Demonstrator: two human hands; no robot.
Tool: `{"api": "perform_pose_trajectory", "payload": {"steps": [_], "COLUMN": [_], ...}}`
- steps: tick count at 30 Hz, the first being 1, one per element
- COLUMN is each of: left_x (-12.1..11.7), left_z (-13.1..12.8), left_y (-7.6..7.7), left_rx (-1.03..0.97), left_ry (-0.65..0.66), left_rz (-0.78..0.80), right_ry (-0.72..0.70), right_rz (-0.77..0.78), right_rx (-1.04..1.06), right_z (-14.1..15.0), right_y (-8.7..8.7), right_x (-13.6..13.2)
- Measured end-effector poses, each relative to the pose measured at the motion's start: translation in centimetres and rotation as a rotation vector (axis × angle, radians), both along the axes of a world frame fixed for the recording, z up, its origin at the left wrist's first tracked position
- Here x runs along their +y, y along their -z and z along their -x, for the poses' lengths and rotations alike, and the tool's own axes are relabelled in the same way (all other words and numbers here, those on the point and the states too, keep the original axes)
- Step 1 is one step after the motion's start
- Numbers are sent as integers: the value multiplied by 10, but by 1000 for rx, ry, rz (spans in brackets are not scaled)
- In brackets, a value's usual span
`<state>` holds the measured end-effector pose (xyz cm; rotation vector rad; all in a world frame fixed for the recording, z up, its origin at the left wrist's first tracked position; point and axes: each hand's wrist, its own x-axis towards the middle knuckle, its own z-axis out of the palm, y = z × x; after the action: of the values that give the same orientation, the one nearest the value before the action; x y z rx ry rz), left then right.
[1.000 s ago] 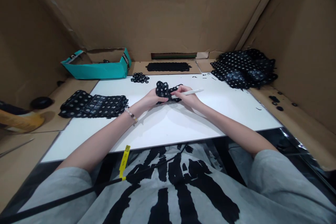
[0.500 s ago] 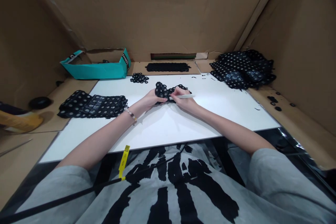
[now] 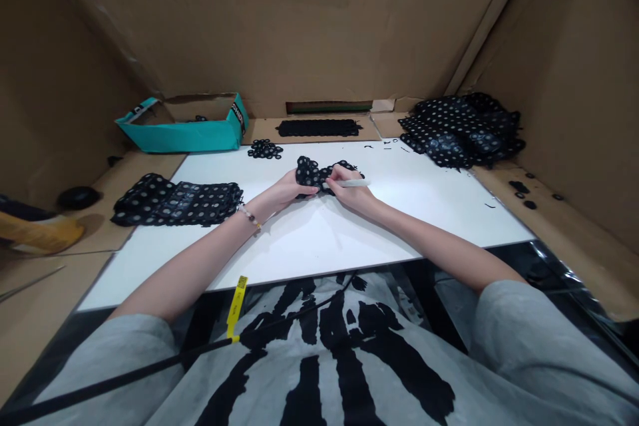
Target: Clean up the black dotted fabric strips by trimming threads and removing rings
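My left hand (image 3: 289, 191) is closed on the left end of a black rubbery sheet of joined rings (image 3: 308, 172), which bends upward above the white board (image 3: 319, 239). In my right hand (image 3: 352, 192) is a slim white pen-like tool (image 3: 355, 182), pinched like a pencil. Its tip meets the middle of the ring sheet, close to my left thumb; the exact contact is too small to make out. The sheet's right end shows behind my right fingers. Left of my hands lies a stack of similar dotted black sheets (image 3: 204, 203).
A teal box (image 3: 187, 138) stands back left, beside a pile of loose black rings (image 3: 265, 149). A large heap of dotted sheets (image 3: 462, 130) lies back right. A black strip stack (image 3: 319, 128) sits at the back. Tweezers (image 3: 32, 283) and a yellow-black bottle (image 3: 40, 229) are far left.
The pen-like tool has swung to a flatter, more leftward position, and more of the sheet's right end shows. In the last half second the hands have hardly moved.
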<state>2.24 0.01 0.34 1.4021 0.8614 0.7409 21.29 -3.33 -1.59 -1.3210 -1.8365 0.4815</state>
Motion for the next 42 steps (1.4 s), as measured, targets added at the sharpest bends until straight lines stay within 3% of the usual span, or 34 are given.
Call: {"api": "perform_pose_trajectory", "payload": {"steps": [6,12,16,21,33,42], "left_x": [3,9,9,7,10,3], "left_z": [1,10,11,7,7,-2], "left_y": [1,-2,-1,2,12,17], "left_rx": [39,244,280,244,262,78], "left_ry": [7,-51,-80,-74,-115,-156], "left_rz": [-9,-169,-200,-201,-215,-82], "right_ry": [-4,18,17,-69,-115,-103], "right_rz": [7,30,150,179,135,31], "right_rx": [19,123,250,455,357,256], "right_z": [-2,-13,-22,-17,-6,-2], "right_y": [2,-5,-6,-6,0,-1], "right_x": [4,8,16,15,9,1]}}
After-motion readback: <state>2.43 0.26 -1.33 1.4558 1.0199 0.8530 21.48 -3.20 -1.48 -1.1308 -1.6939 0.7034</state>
